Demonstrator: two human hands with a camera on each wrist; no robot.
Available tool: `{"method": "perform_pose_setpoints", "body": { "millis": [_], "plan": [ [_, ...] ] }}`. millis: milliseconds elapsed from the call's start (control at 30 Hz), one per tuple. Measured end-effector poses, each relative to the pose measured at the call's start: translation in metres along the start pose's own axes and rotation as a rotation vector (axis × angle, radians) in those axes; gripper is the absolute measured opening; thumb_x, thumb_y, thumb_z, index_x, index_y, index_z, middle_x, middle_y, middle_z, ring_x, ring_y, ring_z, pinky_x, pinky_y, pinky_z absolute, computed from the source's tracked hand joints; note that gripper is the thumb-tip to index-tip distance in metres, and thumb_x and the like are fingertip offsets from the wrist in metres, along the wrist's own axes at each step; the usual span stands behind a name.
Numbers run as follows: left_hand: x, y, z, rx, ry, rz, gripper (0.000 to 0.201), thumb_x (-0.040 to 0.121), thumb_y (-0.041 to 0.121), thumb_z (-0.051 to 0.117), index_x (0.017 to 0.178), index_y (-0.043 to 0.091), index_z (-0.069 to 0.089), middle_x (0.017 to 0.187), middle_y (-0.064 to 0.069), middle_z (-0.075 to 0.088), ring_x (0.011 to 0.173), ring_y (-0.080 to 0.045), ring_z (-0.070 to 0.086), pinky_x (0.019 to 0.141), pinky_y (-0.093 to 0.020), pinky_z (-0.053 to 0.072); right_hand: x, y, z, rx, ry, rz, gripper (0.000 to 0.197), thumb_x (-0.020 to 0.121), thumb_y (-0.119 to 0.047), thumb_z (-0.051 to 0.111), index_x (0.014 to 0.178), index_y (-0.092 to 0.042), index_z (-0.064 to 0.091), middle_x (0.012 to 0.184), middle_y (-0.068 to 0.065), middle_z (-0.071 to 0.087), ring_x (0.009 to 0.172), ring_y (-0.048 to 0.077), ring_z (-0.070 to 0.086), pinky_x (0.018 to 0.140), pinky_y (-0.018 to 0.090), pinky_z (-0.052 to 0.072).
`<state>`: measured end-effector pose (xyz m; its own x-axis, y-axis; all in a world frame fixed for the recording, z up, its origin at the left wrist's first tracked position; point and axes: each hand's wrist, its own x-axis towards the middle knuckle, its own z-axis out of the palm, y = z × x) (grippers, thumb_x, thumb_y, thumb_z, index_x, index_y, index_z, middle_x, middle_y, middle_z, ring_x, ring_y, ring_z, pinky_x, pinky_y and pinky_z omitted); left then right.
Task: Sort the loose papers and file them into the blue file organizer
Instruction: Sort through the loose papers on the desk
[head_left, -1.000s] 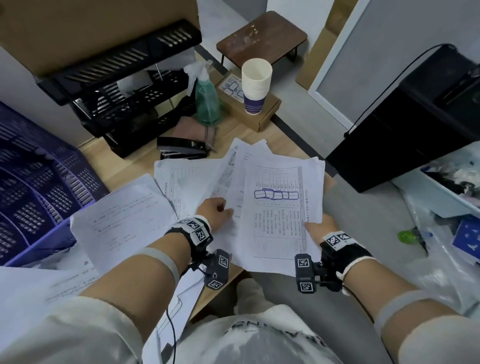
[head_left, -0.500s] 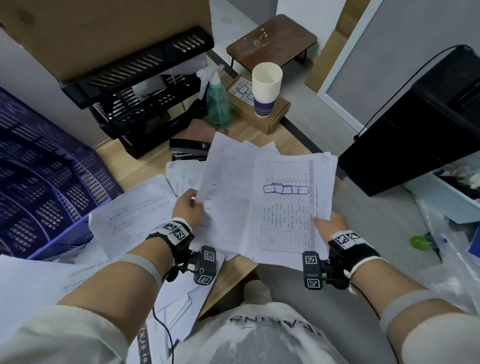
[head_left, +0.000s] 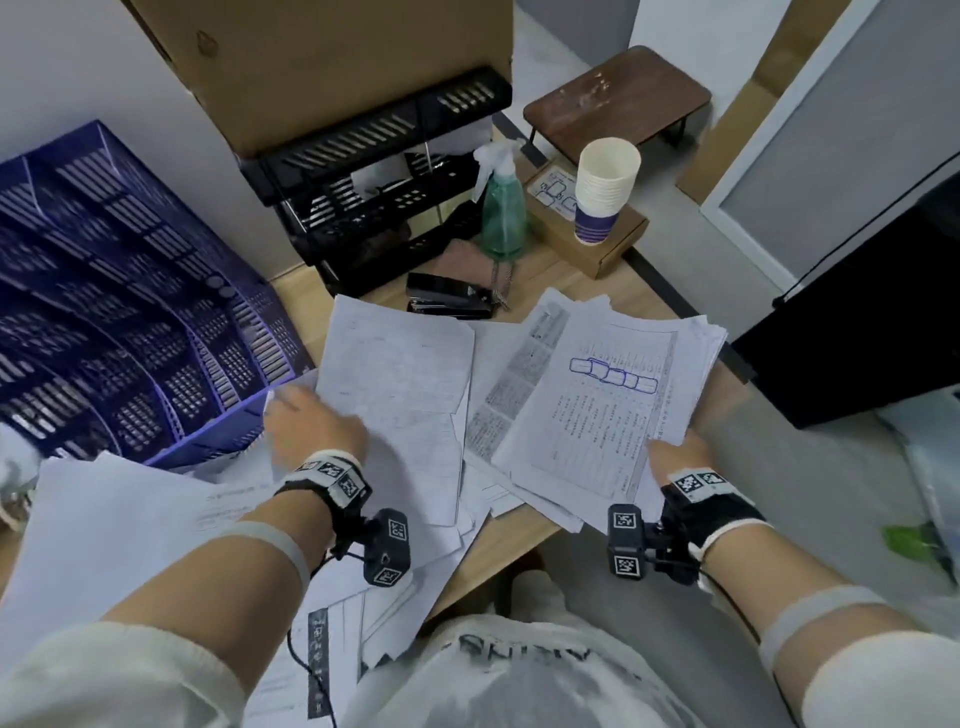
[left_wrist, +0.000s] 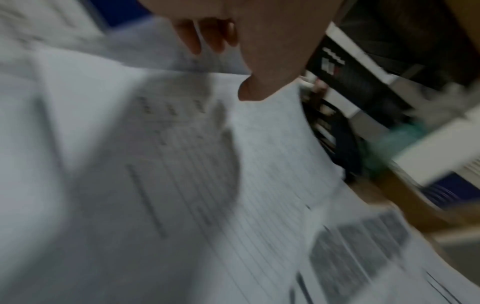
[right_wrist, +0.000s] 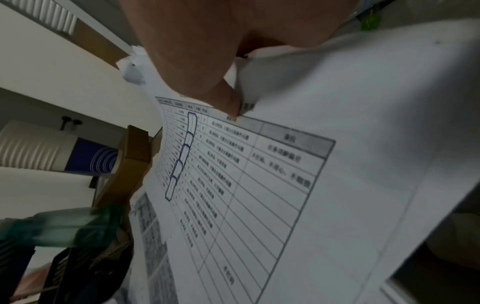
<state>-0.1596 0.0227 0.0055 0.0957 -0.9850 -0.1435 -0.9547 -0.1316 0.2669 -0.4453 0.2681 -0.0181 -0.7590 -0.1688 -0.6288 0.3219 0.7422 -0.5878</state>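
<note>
White printed sheets fill the scene: the right hand (head_left: 675, 457) pinches a thin, slightly fanned stack of papers (head_left: 613, 400) at its near edge, thumb on top; its top sheet carries a ruled table with blue pen boxes, the text too small to read. The left hand (head_left: 311, 431), fingers curled, holds a single sheet (head_left: 400, 395), now swung away from the stack toward the slatted plastic blue file organizer (head_left: 130, 312) at the left of the wooden tabletop (head_left: 566, 275).
</note>
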Motion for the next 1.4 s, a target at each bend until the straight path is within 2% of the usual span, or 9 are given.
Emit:
{"method": "perform_pose_setpoints", "body": {
  "millis": [100, 200, 367, 567, 667, 833, 1133, 1267, 1400],
  "plan": [
    [-0.022, 0.054, 0.019, -0.173, -0.275, 0.323, 0.033, 0.083, 0.014, 0.064, 0.113, 0.009, 0.053, 0.122, -0.016, 0.046, 0.099, -0.032, 0.058, 0.087, -0.036, 0.048, 0.0, 0.008, -0.004, -0.023, -0.066, 0.033, 0.028, 0.091, -0.005, 0.051, 0.117, -0.005, 0.063, 0.101, 0.011, 0.063, 0.085, 0.025, 0.055, 0.079, 0.029, 0.043],
    [-0.046, 0.105, 0.045, -0.158, -0.605, 0.48, 0.045, 0.09, 0.027, 0.059, 0.132, 0.015, 0.049, 0.134, -0.015, 0.044, 0.111, -0.031, 0.059, 0.097, -0.038, 0.049, 0.0, 0.012, -0.006, -0.006, -0.113, 0.072, 0.017, 0.091, -0.006, 0.054, 0.105, -0.011, 0.062, 0.095, 0.008, 0.061, 0.085, 0.026, 0.057, 0.082, 0.031, 0.046],
    [-0.072, 0.144, 0.074, 0.071, -0.619, 0.431, 0.061, 0.085, 0.031, 0.061, 0.138, 0.013, 0.039, 0.135, -0.016, 0.048, 0.125, -0.036, 0.047, 0.104, -0.046, 0.042, 0.004, 0.022, -0.004, 0.056, -0.167, 0.094, 0.01, 0.09, -0.007, 0.057, 0.098, -0.01, 0.063, 0.094, 0.012, 0.063, 0.085, 0.027, 0.059, 0.091, 0.039, 0.051],
    [-0.079, 0.138, 0.088, -0.043, -0.789, 0.531, 0.049, 0.079, 0.025, 0.061, 0.127, 0.02, 0.058, 0.106, -0.01, 0.061, 0.101, -0.033, 0.063, 0.089, -0.039, 0.055, 0.013, 0.046, -0.008, 0.068, -0.122, 0.158, 0.04, 0.086, -0.01, 0.064, 0.124, -0.002, 0.054, 0.119, 0.008, 0.063, 0.1, 0.026, 0.06, 0.09, 0.034, 0.047],
    [-0.082, 0.136, 0.092, -0.05, -0.787, 0.644, 0.042, 0.082, 0.022, 0.06, 0.123, 0.032, 0.066, 0.122, -0.004, 0.058, 0.119, -0.026, 0.053, 0.103, -0.038, 0.046, 0.012, 0.055, -0.018, 0.089, -0.02, 0.185, 0.052, 0.085, -0.007, 0.067, 0.129, 0.0, 0.04, 0.118, 0.008, 0.06, 0.108, 0.029, 0.059, 0.098, 0.044, 0.047],
    [-0.064, 0.155, 0.1, 0.051, -0.608, 0.672, 0.043, 0.089, 0.036, 0.057, 0.131, 0.044, 0.053, 0.153, 0.0, 0.032, 0.142, -0.024, 0.027, 0.115, -0.044, 0.031, 0.021, 0.072, -0.04, 0.156, 0.088, 0.161, 0.029, 0.09, -0.007, 0.061, 0.119, -0.006, 0.063, 0.118, 0.011, 0.067, 0.105, 0.029, 0.063, 0.097, 0.04, 0.048],
    [-0.04, 0.194, 0.109, 0.433, -0.464, 0.637, 0.118, 0.062, 0.062, 0.08, 0.149, 0.012, 0.018, 0.153, -0.015, 0.024, 0.141, -0.034, 0.025, 0.109, -0.049, 0.033, 0.032, 0.096, -0.058, 0.23, 0.166, 0.161, 0.022, 0.089, -0.015, 0.062, 0.11, -0.015, 0.068, 0.106, 0.004, 0.069, 0.091, 0.023, 0.063, 0.091, 0.036, 0.05],
    [-0.032, 0.197, 0.111, 0.439, -0.501, 0.601, 0.127, 0.057, 0.063, 0.082, 0.15, 0.009, 0.013, 0.152, -0.014, 0.029, 0.141, -0.033, 0.028, 0.11, -0.048, 0.032, 0.044, 0.109, -0.05, 0.287, 0.134, 0.195, 0.007, 0.081, -0.024, 0.067, 0.087, -0.026, 0.068, 0.099, -0.004, 0.072, 0.094, 0.025, 0.068, 0.094, 0.049, 0.052],
    [-0.032, 0.199, 0.109, 0.449, -0.489, 0.611, 0.125, 0.056, 0.063, 0.083, 0.148, 0.013, 0.016, 0.153, -0.016, 0.019, 0.142, -0.034, 0.019, 0.108, -0.052, 0.033, 0.044, 0.099, -0.047, 0.332, 0.124, 0.188, 0.016, 0.087, -0.013, 0.065, 0.099, -0.023, 0.067, 0.104, 0.003, 0.071, 0.1, 0.028, 0.067, 0.096, 0.051, 0.051]
  ]
}}
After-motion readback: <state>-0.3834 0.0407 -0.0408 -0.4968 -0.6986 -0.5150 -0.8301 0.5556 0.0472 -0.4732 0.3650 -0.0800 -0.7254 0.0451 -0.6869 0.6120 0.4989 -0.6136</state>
